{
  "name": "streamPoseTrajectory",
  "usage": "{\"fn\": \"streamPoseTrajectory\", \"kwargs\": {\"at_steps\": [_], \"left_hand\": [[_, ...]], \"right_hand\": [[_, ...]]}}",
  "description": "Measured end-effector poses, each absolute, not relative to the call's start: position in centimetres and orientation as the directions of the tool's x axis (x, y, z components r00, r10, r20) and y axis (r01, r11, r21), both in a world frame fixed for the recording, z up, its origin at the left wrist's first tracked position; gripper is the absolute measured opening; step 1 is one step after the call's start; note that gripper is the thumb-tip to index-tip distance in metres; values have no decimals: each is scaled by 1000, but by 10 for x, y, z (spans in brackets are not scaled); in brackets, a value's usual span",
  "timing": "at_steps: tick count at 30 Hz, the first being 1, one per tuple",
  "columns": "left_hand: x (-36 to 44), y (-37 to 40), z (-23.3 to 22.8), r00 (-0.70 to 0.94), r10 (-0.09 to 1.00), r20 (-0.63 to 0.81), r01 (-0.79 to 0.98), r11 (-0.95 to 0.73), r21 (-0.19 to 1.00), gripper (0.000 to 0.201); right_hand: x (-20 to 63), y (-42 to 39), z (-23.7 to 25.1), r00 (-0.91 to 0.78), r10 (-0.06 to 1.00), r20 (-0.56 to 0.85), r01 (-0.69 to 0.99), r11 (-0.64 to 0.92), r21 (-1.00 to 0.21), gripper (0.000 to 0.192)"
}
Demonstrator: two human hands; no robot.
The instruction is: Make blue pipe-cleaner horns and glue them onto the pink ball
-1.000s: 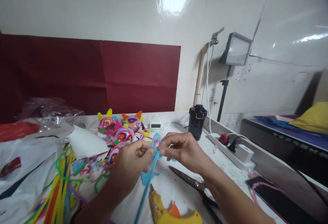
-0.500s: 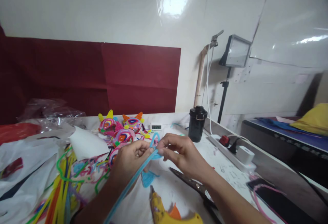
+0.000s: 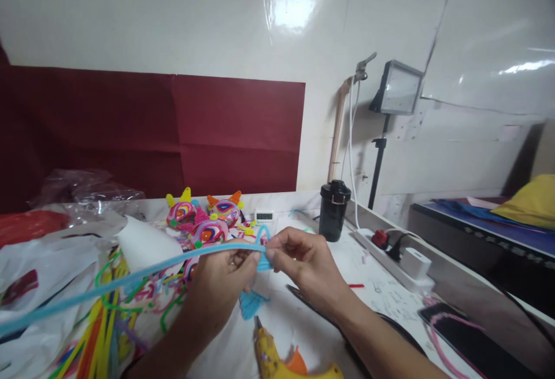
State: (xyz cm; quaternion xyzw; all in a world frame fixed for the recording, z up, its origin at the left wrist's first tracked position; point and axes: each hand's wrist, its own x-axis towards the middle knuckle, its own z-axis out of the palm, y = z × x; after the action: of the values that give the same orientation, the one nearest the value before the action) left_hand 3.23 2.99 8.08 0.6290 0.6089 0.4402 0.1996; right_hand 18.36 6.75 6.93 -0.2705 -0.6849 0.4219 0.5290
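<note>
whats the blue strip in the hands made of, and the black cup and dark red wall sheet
Blue strip: probably matte, fuzzy chenille over wire; its edges look soft and it bends into a loop. Black cup: likely plastic, slightly shiny, judging by faint highlights. Dark red sheet: matte paper or thin cloth; straight fold creases show, but which is unclear.

Two hands (image 3: 219,283) (image 3: 306,256), one long blue strand (image 3: 139,275); across the desk (image 3: 347,263), at least four multicolored ornaments (image 3: 208,231), one clock (image 3: 264,216) and one tumbler (image 3: 333,214) toward the back edge, one power strip (image 3: 390,262) and one phone (image 3: 489,347) by the right, one glue gun (image 3: 275,359) toward the near.
</note>
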Motion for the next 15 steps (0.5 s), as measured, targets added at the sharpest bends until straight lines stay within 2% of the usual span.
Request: {"fn": "streamPoseTrajectory", "kwargs": {"at_steps": [4, 9, 15], "left_hand": [[32, 29, 80, -123, 940, 318, 619, -178, 765, 34], [33, 28, 81, -145, 932, 331, 622, -174, 763, 34], [33, 28, 81, -138, 930, 341, 573, -206, 793, 21]], "right_hand": [[182, 68, 68, -283, 837, 468, -138, 447, -884, 12], [181, 67, 70, -289, 866, 409, -280, 332, -901, 31], [181, 65, 74, -273, 880, 389, -282, 314, -907, 37]]}}
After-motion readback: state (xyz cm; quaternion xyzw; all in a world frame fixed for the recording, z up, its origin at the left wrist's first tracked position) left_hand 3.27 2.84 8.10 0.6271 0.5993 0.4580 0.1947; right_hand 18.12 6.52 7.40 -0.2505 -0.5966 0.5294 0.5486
